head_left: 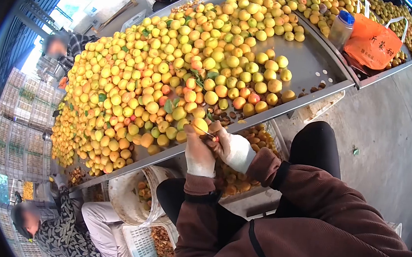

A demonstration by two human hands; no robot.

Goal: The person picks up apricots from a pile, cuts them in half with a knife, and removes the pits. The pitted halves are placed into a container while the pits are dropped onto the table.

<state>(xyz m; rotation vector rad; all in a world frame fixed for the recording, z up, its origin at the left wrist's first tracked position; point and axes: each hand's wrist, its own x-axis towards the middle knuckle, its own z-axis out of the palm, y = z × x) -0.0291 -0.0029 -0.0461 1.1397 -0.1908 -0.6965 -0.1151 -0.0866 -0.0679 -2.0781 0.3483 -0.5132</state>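
Observation:
My left hand [200,154], in a white work glove that leaves the fingers bare, is closed around a yellow apricot [200,125] at the table's near edge. My right hand [234,148], gloved the same way, grips a small knife [211,135], its thin blade against the apricot. Most of its handle is hidden by my fingers. Just beyond my hands, a big heap of yellow and orange apricots [155,79] covers the metal table [321,58]. Below my hands sits a crate of apricot pieces [234,182].
A white bucket [124,195] and a white basket of brown pits [163,245] stand at lower left. Co-workers sit around the table, one in a patterned top [69,232]. An orange bag [373,43] and a blue-capped bottle [341,29] rest at upper right.

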